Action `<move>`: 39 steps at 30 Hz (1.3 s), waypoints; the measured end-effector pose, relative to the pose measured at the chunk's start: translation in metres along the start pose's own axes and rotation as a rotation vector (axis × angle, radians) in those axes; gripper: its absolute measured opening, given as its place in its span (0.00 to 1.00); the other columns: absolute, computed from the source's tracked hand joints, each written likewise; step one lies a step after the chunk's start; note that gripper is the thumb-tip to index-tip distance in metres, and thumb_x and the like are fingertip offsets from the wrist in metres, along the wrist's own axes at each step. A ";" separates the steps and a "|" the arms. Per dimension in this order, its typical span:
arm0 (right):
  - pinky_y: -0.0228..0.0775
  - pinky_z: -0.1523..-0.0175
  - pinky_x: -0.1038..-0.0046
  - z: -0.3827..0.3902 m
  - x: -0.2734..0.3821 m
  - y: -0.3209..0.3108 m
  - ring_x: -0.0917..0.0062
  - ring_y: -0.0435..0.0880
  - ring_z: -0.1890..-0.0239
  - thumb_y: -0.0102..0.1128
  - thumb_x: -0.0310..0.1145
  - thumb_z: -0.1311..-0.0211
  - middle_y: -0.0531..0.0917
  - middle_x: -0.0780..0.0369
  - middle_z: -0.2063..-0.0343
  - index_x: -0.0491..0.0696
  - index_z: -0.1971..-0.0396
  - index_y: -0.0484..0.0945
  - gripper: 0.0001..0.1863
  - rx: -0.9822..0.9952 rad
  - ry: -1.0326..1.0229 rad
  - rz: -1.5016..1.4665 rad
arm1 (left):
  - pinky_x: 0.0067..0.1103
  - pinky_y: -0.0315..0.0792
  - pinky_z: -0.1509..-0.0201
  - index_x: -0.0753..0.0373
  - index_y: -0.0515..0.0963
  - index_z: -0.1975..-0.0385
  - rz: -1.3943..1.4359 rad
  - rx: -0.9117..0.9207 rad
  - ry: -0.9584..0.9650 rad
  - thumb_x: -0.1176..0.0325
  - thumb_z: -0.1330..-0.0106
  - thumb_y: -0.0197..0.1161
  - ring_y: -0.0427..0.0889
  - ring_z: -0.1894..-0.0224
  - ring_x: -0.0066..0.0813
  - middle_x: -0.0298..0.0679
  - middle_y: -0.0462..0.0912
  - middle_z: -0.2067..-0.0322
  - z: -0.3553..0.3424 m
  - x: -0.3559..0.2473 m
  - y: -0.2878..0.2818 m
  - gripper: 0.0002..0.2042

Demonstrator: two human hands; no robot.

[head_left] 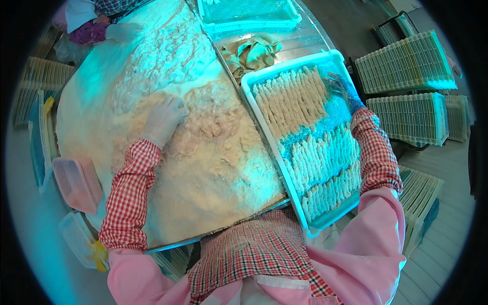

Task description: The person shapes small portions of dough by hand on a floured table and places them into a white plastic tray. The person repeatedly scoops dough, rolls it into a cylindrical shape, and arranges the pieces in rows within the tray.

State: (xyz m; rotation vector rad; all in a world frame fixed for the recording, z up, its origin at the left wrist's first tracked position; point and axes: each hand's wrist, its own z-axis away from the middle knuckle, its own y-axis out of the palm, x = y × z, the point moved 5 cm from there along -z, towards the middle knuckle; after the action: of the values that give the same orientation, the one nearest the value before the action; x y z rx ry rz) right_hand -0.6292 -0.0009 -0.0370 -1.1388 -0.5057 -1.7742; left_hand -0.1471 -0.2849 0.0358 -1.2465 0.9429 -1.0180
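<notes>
My left hand (pixel 165 121), in a whitish glove, rests on a heap of coated raw pieces (pixel 213 109) lying in pale breading (pixel 213 178). Its fingers are curled down, and whatever they hold is hidden. In a blue glove, my right hand (pixel 345 91) is over the far right part of a white-rimmed tray (pixel 277 147), fingers apart, beside the end of the far row of breaded strips (pixel 290 101). Two more rows of breaded strips (pixel 325 155) lie nearer to me, over the tray's blue base.
A crumpled cloth (pixel 254 52) and another tray (pixel 249 23) lie beyond. Stacked trays (pixel 406 63) stand right, a pink basket (pixel 79 183) left. A co-worker's gloved hand (pixel 124 33) is over the breading at far left. A metal divider (pixel 223 63) edges the breading.
</notes>
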 end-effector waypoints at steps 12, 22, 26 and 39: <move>0.65 0.68 0.82 0.123 0.014 0.161 0.85 0.71 0.75 0.42 0.32 0.28 0.84 0.60 0.69 0.50 0.30 0.50 0.29 -0.170 -0.221 0.033 | 0.33 0.73 0.66 0.60 0.77 0.71 0.264 -0.116 -0.219 0.59 0.43 0.61 0.79 0.68 0.40 0.42 0.79 0.72 0.180 -0.091 0.022 0.11; 0.68 0.43 0.66 0.241 0.007 0.425 0.64 0.74 0.46 0.59 0.25 0.42 0.74 0.57 0.46 0.52 0.40 0.70 0.27 0.036 -0.865 0.889 | 0.36 0.73 0.63 0.61 0.79 0.61 0.407 -0.156 -0.796 0.58 0.39 0.59 0.79 0.68 0.45 0.44 0.79 0.72 0.220 -0.093 0.028 0.14; 0.69 0.50 0.67 0.221 -0.026 0.443 0.66 0.73 0.50 0.61 0.29 0.44 0.75 0.59 0.49 0.54 0.43 0.73 0.25 0.073 -0.790 1.535 | 0.33 0.74 0.61 0.63 0.77 0.57 0.077 -0.278 -0.721 0.61 0.36 0.58 0.77 0.62 0.38 0.44 0.77 0.65 0.158 -0.092 0.034 0.14; 0.72 0.60 0.66 0.288 -0.044 0.444 0.63 0.75 0.59 0.55 0.22 0.45 0.75 0.53 0.56 0.40 0.39 0.65 0.30 0.123 -0.570 1.221 | 0.36 0.73 0.57 0.58 0.78 0.55 0.461 0.567 -0.637 0.54 0.35 0.54 0.81 0.60 0.42 0.47 0.81 0.65 0.289 -0.114 0.029 0.17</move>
State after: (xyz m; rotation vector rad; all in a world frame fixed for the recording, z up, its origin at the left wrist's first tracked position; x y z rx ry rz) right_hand -0.0998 0.0192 0.0040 -1.4065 -0.1373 -0.3623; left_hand 0.0986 -0.0921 0.0359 -0.7398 0.3656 -0.4185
